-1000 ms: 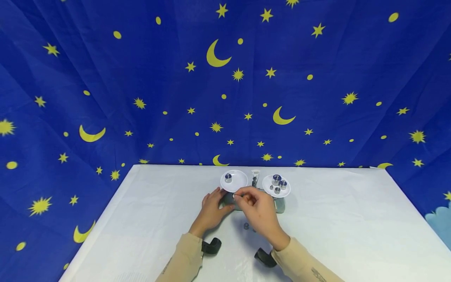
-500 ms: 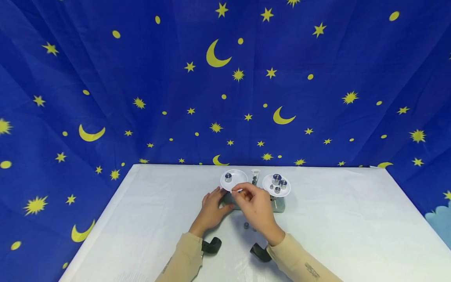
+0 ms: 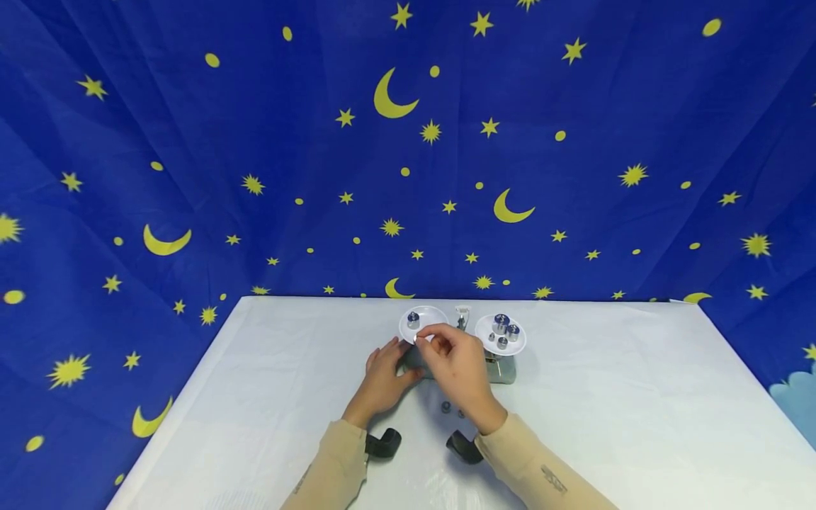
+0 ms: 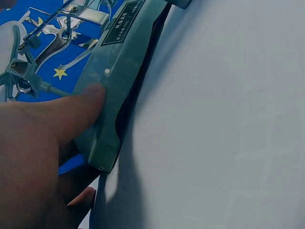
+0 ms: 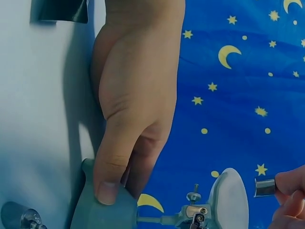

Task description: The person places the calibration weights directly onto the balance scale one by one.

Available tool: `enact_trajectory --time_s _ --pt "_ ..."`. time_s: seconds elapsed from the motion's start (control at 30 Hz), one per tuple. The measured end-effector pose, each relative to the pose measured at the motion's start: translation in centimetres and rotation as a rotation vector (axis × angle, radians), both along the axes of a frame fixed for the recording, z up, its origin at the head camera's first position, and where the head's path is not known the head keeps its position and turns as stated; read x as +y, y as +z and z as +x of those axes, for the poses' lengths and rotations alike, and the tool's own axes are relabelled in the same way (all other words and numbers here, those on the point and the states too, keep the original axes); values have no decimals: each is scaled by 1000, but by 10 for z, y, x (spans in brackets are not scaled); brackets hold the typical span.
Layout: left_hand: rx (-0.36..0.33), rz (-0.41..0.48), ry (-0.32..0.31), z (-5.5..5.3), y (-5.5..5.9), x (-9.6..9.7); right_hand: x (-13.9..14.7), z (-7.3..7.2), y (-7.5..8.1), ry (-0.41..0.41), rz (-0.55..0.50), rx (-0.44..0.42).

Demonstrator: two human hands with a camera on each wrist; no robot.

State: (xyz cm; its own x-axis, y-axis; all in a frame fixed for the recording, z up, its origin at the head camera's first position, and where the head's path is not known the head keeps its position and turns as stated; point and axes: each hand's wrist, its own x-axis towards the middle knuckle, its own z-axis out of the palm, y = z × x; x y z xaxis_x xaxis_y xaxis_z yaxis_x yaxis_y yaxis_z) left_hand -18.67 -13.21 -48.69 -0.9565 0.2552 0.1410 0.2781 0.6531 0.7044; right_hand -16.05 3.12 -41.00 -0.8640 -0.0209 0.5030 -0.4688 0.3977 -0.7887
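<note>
Pinching one weight (image 5: 265, 187) (five (image 3: 501, 326) on two pans (image 3: 432, 320))

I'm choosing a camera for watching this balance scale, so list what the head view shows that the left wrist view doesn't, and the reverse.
Only the head view shows the right pan with its four metal weights, and the loose weights lying on the white table.

Only the left wrist view shows the black label on the front of the green base.

Both show the left hand with its thumb on that base, the table, and the blue starry curtain.
</note>
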Motion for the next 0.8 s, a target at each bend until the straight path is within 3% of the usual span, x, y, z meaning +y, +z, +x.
enact_trajectory --time_s 0.43,0.8 --pt "36 -1 -7 0 -1 0 -2 -8 1 -41 71 58" --pt "17 24 2 2 0 1 -5 -16 -2 -89 153 91"
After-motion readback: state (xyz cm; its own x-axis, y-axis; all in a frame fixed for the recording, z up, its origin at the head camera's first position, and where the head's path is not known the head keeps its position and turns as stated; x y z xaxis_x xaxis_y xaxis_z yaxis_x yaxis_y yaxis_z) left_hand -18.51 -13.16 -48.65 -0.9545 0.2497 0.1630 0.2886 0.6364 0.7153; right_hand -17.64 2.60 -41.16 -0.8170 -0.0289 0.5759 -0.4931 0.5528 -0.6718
